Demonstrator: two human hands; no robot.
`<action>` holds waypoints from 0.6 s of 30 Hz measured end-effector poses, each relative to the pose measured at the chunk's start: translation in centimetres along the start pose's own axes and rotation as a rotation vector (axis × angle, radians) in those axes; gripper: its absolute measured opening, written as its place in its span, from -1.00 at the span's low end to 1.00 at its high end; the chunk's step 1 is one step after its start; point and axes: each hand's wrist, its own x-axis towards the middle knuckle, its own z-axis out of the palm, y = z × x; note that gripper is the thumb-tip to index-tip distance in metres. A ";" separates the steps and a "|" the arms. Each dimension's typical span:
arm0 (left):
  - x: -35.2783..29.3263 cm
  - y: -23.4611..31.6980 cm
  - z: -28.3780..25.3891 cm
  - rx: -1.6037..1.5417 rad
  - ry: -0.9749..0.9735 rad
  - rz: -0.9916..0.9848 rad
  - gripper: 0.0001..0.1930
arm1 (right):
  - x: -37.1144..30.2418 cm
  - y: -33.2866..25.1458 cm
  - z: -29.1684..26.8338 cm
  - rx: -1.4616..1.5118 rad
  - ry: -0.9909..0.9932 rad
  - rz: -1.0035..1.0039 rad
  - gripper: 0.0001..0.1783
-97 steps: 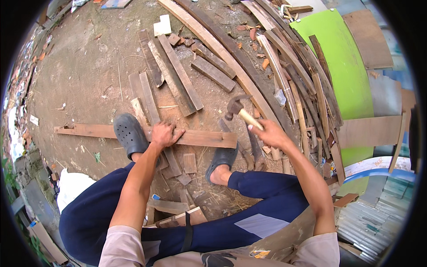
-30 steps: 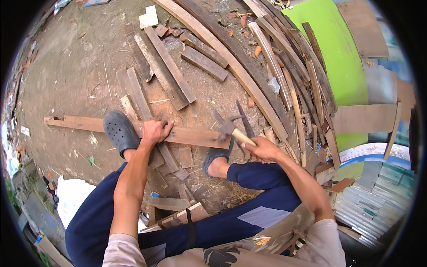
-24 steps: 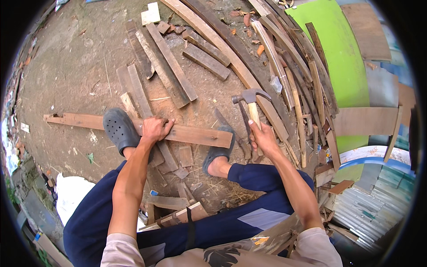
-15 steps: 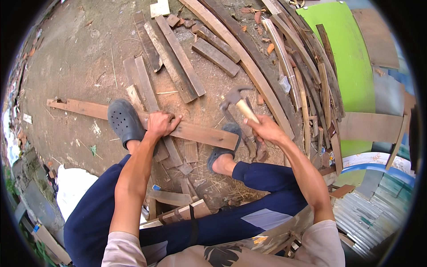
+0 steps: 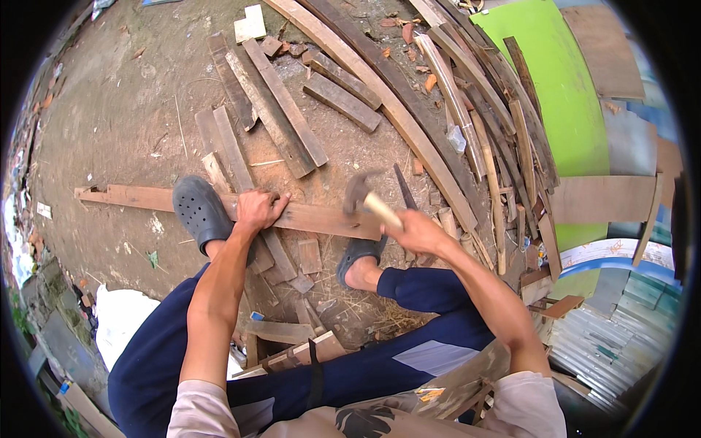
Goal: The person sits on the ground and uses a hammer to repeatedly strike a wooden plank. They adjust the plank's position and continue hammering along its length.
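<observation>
A long reddish-brown wooden plank (image 5: 321, 218) lies crosswise in front of me, over other boards. My left hand (image 5: 257, 209) grips its middle, pressing down with the fingers bent over the wood. In my right hand (image 5: 418, 233) is the pale wooden handle of a claw hammer (image 5: 381, 209). The hammer's dark head, smeared by motion, is just above the plank near its right end; whether it touches the wood I cannot tell. My left foot, in a dark clog (image 5: 197, 208), rests on the plank, while the other clog (image 5: 358, 255) is beside its right end.
Several loose boards (image 5: 274, 109) lie on the dirt ground ahead. Long timbers (image 5: 416, 139) are piled at the right, beside a bright green panel (image 5: 562, 87). Corrugated metal sheets (image 5: 606, 350) lie at the lower right. A white sack (image 5: 120, 321) is at my left.
The hammer has swung down and left, from above the right clog to the plank's right end. My left hand keeps its place on the plank. The view has shifted slightly.
</observation>
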 end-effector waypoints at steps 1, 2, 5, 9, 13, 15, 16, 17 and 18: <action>0.1 0.0 0.0 0.003 0.005 0.009 -0.49 | -0.4 0.3 0.0 -0.112 -0.085 -0.025 -0.53; 0.1 -0.1 -0.1 -0.007 -0.044 0.035 -0.49 | -0.7 0.4 0.1 -0.239 -0.196 0.015 -0.53; -0.1 -0.2 -0.2 0.011 -0.050 0.019 -0.50 | -2.0 0.3 -0.1 0.015 -0.004 0.100 -0.48; -0.3 -0.2 -0.3 -0.033 0.002 0.034 -0.49 | -4.8 -0.6 0.0 0.142 0.260 0.019 -0.52; 0.2 -0.2 -1.1 0.015 -0.206 0.039 -0.21 | -8.8 0.3 0.2 0.329 0.243 0.180 -0.56; 0.6 -0.4 -1.8 0.025 -0.299 0.108 -0.16 | -9.8 1.4 0.4 0.371 0.264 0.203 -0.56; 0.7 -0.3 -2.2 0.058 -0.352 0.135 -0.13 | -10.0 2.0 0.6 0.403 0.276 0.200 -0.56; 0.7 -0.2 -2.5 0.040 -0.380 0.118 -0.11 | -10.0 2.5 0.8 0.433 0.294 0.207 -0.55; 0.7 0.0 -2.7 0.047 -0.397 0.093 -0.10 | -9.8 2.9 1.0 0.470 0.314 0.192 -0.56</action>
